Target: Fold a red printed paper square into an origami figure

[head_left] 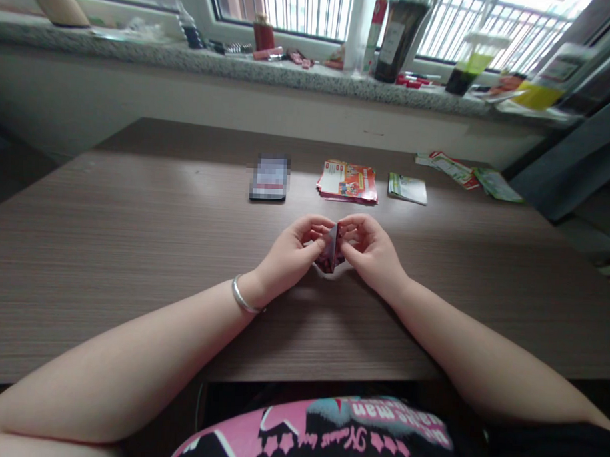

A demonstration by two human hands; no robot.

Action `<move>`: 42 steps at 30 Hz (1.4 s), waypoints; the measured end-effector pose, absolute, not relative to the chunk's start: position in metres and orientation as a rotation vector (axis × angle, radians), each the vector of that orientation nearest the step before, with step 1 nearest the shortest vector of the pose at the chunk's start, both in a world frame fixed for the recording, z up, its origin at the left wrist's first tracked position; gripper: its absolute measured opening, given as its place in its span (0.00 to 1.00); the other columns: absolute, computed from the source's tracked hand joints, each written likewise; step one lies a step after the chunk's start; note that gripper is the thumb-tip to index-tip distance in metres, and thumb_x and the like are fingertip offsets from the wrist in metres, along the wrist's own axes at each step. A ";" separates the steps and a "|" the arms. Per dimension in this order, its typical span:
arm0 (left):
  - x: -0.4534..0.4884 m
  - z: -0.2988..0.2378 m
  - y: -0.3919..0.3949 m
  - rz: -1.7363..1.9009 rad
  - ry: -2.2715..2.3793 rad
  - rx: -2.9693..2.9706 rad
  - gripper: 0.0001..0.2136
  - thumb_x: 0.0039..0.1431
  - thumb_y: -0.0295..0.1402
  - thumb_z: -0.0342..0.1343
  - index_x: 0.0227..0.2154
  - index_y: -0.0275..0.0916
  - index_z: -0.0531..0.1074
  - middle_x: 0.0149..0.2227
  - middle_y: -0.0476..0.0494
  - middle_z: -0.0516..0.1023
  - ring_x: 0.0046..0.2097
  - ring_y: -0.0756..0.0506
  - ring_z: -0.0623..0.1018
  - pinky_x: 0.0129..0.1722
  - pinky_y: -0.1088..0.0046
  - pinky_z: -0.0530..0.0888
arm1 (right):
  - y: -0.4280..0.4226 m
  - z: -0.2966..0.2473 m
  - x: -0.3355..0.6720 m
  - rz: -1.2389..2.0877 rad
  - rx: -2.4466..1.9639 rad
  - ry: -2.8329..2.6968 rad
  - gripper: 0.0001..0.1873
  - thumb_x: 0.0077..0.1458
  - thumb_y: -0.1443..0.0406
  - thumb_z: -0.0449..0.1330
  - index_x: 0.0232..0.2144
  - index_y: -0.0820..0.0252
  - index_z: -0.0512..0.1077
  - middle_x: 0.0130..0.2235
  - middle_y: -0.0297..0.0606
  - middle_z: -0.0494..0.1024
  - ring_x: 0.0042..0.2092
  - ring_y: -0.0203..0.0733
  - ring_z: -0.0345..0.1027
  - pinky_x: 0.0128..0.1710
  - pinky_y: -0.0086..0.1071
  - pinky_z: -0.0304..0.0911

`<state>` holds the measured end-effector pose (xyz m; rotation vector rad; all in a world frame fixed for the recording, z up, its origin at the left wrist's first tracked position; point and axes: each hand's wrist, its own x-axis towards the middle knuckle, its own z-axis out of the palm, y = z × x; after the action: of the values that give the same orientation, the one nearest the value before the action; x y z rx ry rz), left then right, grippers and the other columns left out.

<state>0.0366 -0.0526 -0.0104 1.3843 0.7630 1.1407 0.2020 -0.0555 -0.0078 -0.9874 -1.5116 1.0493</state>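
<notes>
A small folded piece of red and purple printed paper (331,251) is pinched between both hands just above the wooden table (134,249), near its middle. My left hand (291,255), with a silver bangle on its wrist, has its fingers curled onto the paper's left side. On the right side my right hand (371,251) grips the same paper with thumb and fingertips. Both hands touch each other over the fold.
Farther back on the table lie a dark phone (269,177), a stack of red printed papers (347,182), a green leaflet (408,188) and more leaflets (467,173) at the right. Bottles and small items crowd the granite windowsill (290,68).
</notes>
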 end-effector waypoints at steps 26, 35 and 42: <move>0.027 -0.024 -0.036 0.933 0.933 1.699 0.16 0.55 0.23 0.55 0.45 0.38 0.62 0.44 0.42 0.77 0.33 0.52 0.79 0.32 0.77 0.75 | -0.030 -0.032 0.218 1.115 -1.176 -1.668 0.12 0.49 0.63 0.63 0.38 0.58 0.69 0.37 0.37 0.79 0.30 0.36 0.72 0.30 0.32 0.69; 0.022 -0.018 -0.033 0.904 0.979 2.017 0.06 0.54 0.26 0.59 0.36 0.36 0.74 0.46 0.41 0.72 0.36 0.50 0.78 0.34 0.74 0.77 | -0.033 -0.028 0.219 0.932 -1.158 -1.803 0.09 0.46 0.66 0.64 0.33 0.59 0.70 0.40 0.37 0.74 0.30 0.32 0.70 0.28 0.28 0.67; 0.017 -0.024 -0.029 0.905 0.870 2.574 0.09 0.61 0.27 0.54 0.40 0.41 0.78 0.51 0.40 0.73 0.50 0.45 0.75 0.53 0.63 0.74 | -0.030 -0.026 0.222 0.491 -1.230 -2.015 0.03 0.51 0.67 0.63 0.29 0.57 0.77 0.38 0.38 0.74 0.36 0.37 0.70 0.37 0.33 0.68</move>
<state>0.0169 -0.0289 -0.0235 2.5739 0.8704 0.9053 0.2220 -0.0303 -0.0258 -1.2302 -2.0146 0.4913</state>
